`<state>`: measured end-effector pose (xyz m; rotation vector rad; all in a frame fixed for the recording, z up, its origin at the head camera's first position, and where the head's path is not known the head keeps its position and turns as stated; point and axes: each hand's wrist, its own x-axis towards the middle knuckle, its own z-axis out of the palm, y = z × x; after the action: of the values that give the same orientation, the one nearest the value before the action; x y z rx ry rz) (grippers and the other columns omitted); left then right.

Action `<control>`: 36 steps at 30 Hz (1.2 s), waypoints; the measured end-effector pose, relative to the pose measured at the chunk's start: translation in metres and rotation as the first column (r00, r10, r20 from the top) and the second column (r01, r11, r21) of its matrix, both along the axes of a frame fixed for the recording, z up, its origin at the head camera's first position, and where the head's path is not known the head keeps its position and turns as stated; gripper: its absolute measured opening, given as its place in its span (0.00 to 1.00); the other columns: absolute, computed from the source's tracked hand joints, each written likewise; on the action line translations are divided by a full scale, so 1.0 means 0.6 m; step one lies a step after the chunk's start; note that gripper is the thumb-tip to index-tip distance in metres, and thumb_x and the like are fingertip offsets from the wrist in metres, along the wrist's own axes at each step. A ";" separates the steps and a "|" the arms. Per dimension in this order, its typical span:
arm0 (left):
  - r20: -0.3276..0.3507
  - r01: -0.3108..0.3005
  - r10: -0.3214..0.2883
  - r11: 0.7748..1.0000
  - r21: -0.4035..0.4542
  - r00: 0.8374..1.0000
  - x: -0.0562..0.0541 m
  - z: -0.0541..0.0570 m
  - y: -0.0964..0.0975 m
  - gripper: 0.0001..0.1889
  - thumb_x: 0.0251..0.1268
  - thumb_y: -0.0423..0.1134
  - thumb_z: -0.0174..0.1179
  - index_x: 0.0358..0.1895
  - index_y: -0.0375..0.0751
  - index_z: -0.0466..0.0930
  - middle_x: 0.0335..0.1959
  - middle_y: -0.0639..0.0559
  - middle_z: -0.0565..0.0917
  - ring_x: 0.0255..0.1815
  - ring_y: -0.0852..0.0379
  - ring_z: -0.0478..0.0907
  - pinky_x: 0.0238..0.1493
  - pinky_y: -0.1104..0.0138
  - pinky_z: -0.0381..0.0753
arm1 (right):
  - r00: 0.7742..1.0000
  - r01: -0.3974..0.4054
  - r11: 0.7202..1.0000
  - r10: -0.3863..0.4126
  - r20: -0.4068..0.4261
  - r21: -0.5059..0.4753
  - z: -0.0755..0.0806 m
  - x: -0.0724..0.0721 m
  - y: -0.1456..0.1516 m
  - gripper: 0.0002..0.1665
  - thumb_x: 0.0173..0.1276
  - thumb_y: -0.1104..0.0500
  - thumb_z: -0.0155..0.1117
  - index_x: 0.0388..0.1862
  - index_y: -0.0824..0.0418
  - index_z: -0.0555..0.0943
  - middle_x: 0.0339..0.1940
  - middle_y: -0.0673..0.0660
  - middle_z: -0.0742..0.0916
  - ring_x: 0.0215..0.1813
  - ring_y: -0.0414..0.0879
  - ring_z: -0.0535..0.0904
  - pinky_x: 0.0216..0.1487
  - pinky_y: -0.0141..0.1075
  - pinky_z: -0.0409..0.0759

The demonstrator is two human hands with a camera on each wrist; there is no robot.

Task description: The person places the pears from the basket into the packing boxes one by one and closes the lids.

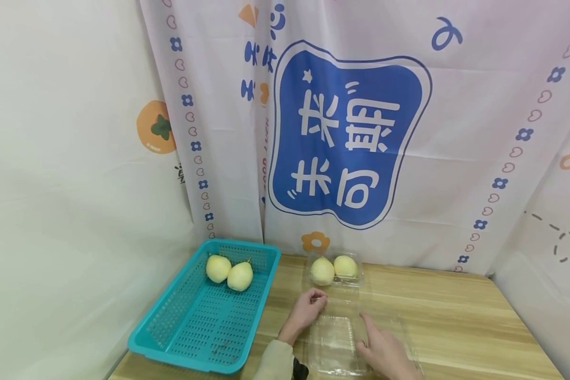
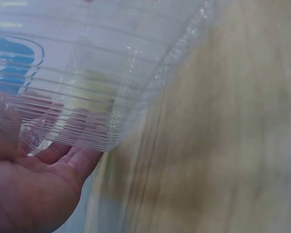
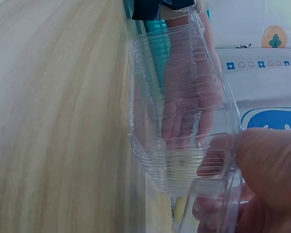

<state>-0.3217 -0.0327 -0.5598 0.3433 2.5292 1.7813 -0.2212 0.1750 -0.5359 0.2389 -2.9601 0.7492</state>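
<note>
A clear plastic clamshell container (image 1: 333, 343) with ribbed walls is between my hands, just above or on the wooden table. My left hand (image 1: 306, 310) grips its left side; in the left wrist view that hand (image 2: 43, 179) has its fingers behind the ribbed wall, partly seen through it. On the right, my right hand (image 1: 387, 351) holds the rim, and in the right wrist view the thumb (image 3: 266, 150) lies on the rim with fingers round the corner. Beyond stands another clear container (image 1: 348, 281) with two pale yellow pears (image 1: 322, 271) inside.
A teal perforated basket (image 1: 190, 359) stands on the left of the wooden table (image 1: 465, 322), with two pears (image 1: 240, 276) at its far end. Printed cloth (image 1: 456, 211) hangs behind the table's back edge, and white cloth walls (image 1: 76, 211) flank it.
</note>
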 end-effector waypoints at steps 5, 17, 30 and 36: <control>-0.004 0.018 -0.018 1.000 0.007 1.000 0.002 -0.003 -0.002 0.14 0.72 0.42 0.54 0.47 0.35 0.81 0.36 0.47 0.84 0.35 0.63 0.75 0.37 0.68 0.75 | 1.000 0.009 1.000 -0.009 0.001 0.000 -0.002 0.000 -0.002 0.43 0.58 0.55 0.65 0.73 0.60 0.64 0.10 0.43 0.69 0.13 0.36 0.60 0.15 0.29 0.60; -0.030 0.005 -0.005 1.000 0.011 1.000 0.004 0.029 -0.010 0.13 0.74 0.38 0.51 0.48 0.32 0.80 0.38 0.44 0.82 0.36 0.60 0.74 0.37 0.67 0.75 | 0.999 0.008 1.000 -0.007 0.039 -0.011 -0.001 0.001 -0.004 0.44 0.56 0.55 0.63 0.73 0.62 0.63 0.09 0.43 0.69 0.12 0.36 0.57 0.13 0.27 0.57; -0.052 -0.003 0.004 1.000 0.026 0.999 -0.023 0.098 -0.014 0.13 0.76 0.42 0.49 0.49 0.40 0.80 0.46 0.46 0.83 0.45 0.57 0.77 0.46 0.65 0.78 | 0.999 0.015 1.000 -0.015 0.036 -0.010 0.000 0.002 -0.002 0.44 0.56 0.54 0.63 0.73 0.58 0.63 0.09 0.43 0.69 0.12 0.36 0.58 0.13 0.27 0.56; -0.101 0.021 -0.015 0.998 0.065 0.995 -0.033 0.121 -0.012 0.14 0.76 0.40 0.49 0.50 0.35 0.80 0.47 0.41 0.84 0.48 0.49 0.79 0.44 0.67 0.78 | 1.000 0.016 1.000 -0.016 0.001 -0.012 0.001 0.006 -0.005 0.44 0.56 0.55 0.65 0.73 0.59 0.64 0.09 0.43 0.69 0.12 0.36 0.58 0.13 0.28 0.58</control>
<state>-0.3415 -0.0398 -0.4874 0.4680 2.5273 1.8910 -0.2176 0.1723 -0.5351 0.2142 -2.9536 0.7650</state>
